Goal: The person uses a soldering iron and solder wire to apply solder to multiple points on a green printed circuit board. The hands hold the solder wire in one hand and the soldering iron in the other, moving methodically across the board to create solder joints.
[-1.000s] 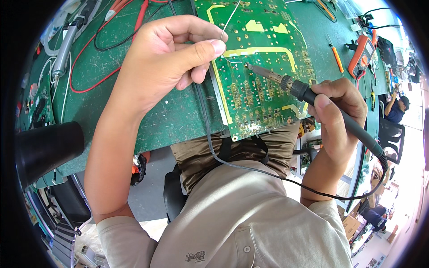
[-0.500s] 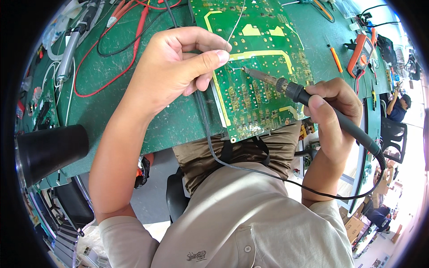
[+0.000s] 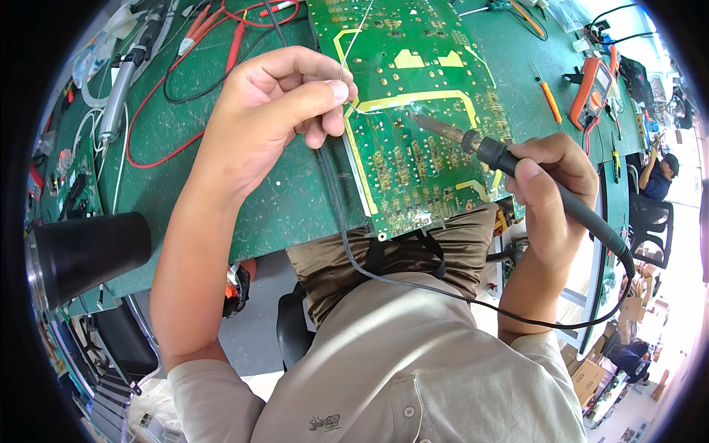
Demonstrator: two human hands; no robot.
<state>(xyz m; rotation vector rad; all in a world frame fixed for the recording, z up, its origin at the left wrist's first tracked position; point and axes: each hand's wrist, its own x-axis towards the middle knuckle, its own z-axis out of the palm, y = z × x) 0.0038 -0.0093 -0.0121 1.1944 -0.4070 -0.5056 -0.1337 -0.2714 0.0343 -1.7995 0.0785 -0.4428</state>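
Note:
A green circuit board (image 3: pixel 384 77) with yellow strips and rows of small solder points lies over the front edge of the bench. My left hand (image 3: pixel 292 100) pinches a thin solder wire (image 3: pixel 359 33) between thumb and forefinger, above the board's left edge. One length of the wire rises from the fingers; a short end curves right toward the iron's tip. Whether that end touches the tip I cannot tell. My right hand (image 3: pixel 550 184) grips a soldering iron (image 3: pixel 487 150) by its black handle, its tip pointing left at the board's middle. Faint smoke hangs near the tip.
The iron's black cord (image 3: pixel 413 284) loops across my lap and up beside the board. At left lie red test leads (image 3: pixel 236 46), a grey cylindrical tool (image 3: pixel 117 100) and a black tapered cylinder (image 3: pixel 92 252). An orange multimeter (image 3: pixel 593 92) and screwdriver (image 3: pixel 550 101) sit at right.
My left hand has drawn back to the left with the solder wire, away from the iron's tip. The iron has shifted slightly right. Faint smoke now shows by the tip.

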